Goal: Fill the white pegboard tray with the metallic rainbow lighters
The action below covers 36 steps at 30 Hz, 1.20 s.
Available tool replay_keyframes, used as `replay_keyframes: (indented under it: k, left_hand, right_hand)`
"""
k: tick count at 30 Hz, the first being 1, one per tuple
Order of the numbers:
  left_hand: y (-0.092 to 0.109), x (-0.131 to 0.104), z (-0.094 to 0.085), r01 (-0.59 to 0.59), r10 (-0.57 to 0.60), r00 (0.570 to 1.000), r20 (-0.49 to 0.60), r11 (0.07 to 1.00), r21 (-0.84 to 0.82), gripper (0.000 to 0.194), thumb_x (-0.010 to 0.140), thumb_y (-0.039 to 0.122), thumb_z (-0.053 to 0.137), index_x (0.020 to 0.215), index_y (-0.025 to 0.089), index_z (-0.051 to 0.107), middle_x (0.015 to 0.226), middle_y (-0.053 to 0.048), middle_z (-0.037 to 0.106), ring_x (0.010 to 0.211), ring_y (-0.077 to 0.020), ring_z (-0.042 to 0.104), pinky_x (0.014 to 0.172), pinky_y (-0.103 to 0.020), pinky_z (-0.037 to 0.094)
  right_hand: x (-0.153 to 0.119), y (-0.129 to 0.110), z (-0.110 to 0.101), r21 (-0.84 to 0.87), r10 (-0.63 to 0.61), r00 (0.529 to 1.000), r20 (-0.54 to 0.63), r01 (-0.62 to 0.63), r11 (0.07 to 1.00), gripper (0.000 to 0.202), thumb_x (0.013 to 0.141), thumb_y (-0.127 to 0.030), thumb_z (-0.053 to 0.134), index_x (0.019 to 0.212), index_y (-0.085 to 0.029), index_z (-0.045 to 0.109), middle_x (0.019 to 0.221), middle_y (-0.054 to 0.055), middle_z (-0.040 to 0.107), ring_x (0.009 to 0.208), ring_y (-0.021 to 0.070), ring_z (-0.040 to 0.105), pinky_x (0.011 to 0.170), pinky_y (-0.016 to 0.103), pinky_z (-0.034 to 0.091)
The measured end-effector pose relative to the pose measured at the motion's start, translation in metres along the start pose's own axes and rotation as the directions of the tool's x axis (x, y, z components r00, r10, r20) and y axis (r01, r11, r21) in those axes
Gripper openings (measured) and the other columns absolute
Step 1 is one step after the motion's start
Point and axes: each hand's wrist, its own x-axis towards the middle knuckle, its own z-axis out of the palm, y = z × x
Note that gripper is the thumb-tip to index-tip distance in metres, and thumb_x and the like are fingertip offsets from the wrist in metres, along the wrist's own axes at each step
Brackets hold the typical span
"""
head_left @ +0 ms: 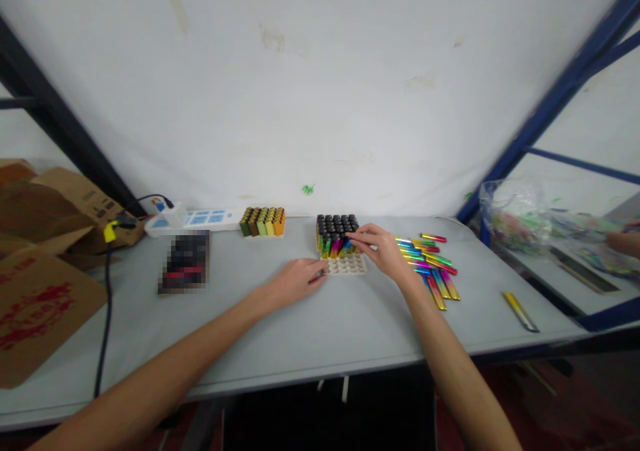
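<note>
A white rack with round holes (345, 265) lies on the table in front of me, its near rows bare. Its far rows hold upright, shiny rainbow-coloured tubes with black tops (337, 227). My left hand (299, 280) is closed at the rack's near left corner, thumb and fingers pinching its edge. My right hand (376, 243) reaches over the rack's right side, fingers closed on a black-topped tube at the front row; the fingers partly hide it. Beside that hand lies a loose pile of shiny metallic tubes (436, 262).
A second white rack of green, brown and orange pieces (263, 222) stands at the back left. Nearby are a power strip (210, 219), a blurred dark box (186, 262) and cardboard boxes (47, 311). A yellow cutter (520, 312) lies right. Another person's hand (625, 241) shows far right.
</note>
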Motion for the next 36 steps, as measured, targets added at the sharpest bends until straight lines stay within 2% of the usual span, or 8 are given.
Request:
replay_keyframes:
  k: [7,16,24,27,31,36]
  left_hand:
    - [0.0,0.0,0.0,-0.01,0.01,1.0,-0.001,1.0,-0.009,0.007,0.098,0.021,0.055,0.095,0.021,0.06,0.074,0.001,0.063,0.07,-0.0169,0.06,0.069,-0.024,0.042]
    - [0.005,-0.001,-0.006,0.003,-0.003,1.0,0.002,1.0,0.014,0.009,0.098,0.021,0.054,0.091,0.021,0.06,0.072,0.001,0.062,0.066,-0.0169,0.059,0.065,-0.024,0.04]
    - [0.003,-0.001,-0.003,0.004,-0.004,1.0,0.001,1.0,0.017,0.01,0.098,0.022,0.054,0.092,0.021,0.061,0.072,0.001,0.062,0.068,-0.0172,0.059,0.066,-0.024,0.041]
    - [0.002,-0.001,-0.001,0.001,-0.001,1.0,-0.005,1.0,0.01,0.01,0.098,0.022,0.053,0.092,0.021,0.061,0.072,0.001,0.061,0.067,-0.0168,0.059,0.066,-0.024,0.041]
    - [0.002,-0.001,-0.001,0.003,-0.003,1.0,-0.002,1.0,0.007,0.009,0.098,0.023,0.054,0.092,0.021,0.06,0.073,0.001,0.062,0.067,-0.0168,0.059,0.066,-0.024,0.041]
    - [0.003,-0.001,-0.002,0.004,-0.004,1.0,-0.004,1.0,0.003,0.01,0.099,0.024,0.053,0.093,0.021,0.061,0.073,0.0,0.063,0.067,-0.017,0.059,0.066,-0.024,0.042]
  right_hand:
    - [-0.001,0.001,0.005,0.013,0.0,1.0,0.004,0.0,1.0,0.025,0.099,-0.034,0.059,0.117,-0.027,0.077,0.101,0.007,0.067,0.088,0.0187,0.067,0.081,0.033,0.058]
    - [0.001,-0.007,0.019,0.035,0.013,1.0,-0.002,-0.013,0.999,0.022,0.098,-0.034,0.062,0.112,-0.022,0.073,0.102,0.007,0.063,0.075,0.0139,0.064,0.073,0.03,0.059]
    - [0.004,-0.011,0.033,0.023,0.083,0.992,-0.099,-0.081,0.996,0.016,0.093,-0.035,0.068,0.1,-0.021,0.07,0.092,0.005,0.062,0.07,0.0144,0.062,0.068,0.029,0.057]
    - [0.005,-0.013,0.032,0.023,0.096,0.986,-0.134,-0.094,0.995,0.016,0.093,-0.037,0.067,0.097,-0.021,0.07,0.09,0.005,0.063,0.073,0.016,0.063,0.066,0.029,0.058]
    - [0.006,-0.016,0.025,0.058,0.136,0.97,-0.203,-0.127,0.99,0.02,0.094,-0.038,0.066,0.103,-0.022,0.071,0.092,0.006,0.064,0.079,0.0181,0.065,0.065,0.029,0.058]
    - [0.005,-0.016,0.018,0.035,0.088,0.98,-0.178,-0.083,0.996,0.022,0.095,-0.029,0.062,0.115,-0.022,0.069,0.098,0.006,0.068,0.082,0.0186,0.067,0.08,0.034,0.058]
